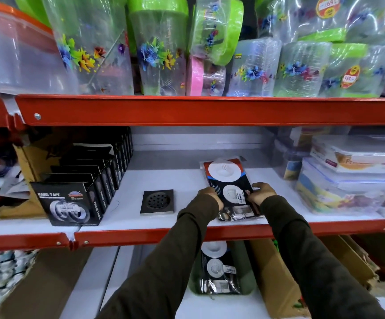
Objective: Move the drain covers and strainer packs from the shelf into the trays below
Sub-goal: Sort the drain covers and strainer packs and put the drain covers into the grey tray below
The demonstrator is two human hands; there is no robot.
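Strainer packs [229, 187]: flat stack in clear plastic sleeves, dark printed card behind, white round mesh strainer at the top, smaller white strainer disc at mid-height with a barcode sticker, metallic parts near the bottom edge. Lying on the white shelf [168, 180], right of centre, lower end close to the red front rail.

Drain cover [157, 202]: square, dark, with a round perforated centre. Flat on the same shelf, left of the packs, apart from them.

Further strainer pack [219, 268]: same print, resting in a green tray [248, 268] on the level below.

Left hand [208, 195]: fingers curled onto the left edge of the upper packs, gripping. Right hand [261, 193]: fingers closed over the right edge, thumb on top, gripping.

Black tape boxes [71, 203] in a row at shelf left; clear lidded containers [348, 176] stacked at right.
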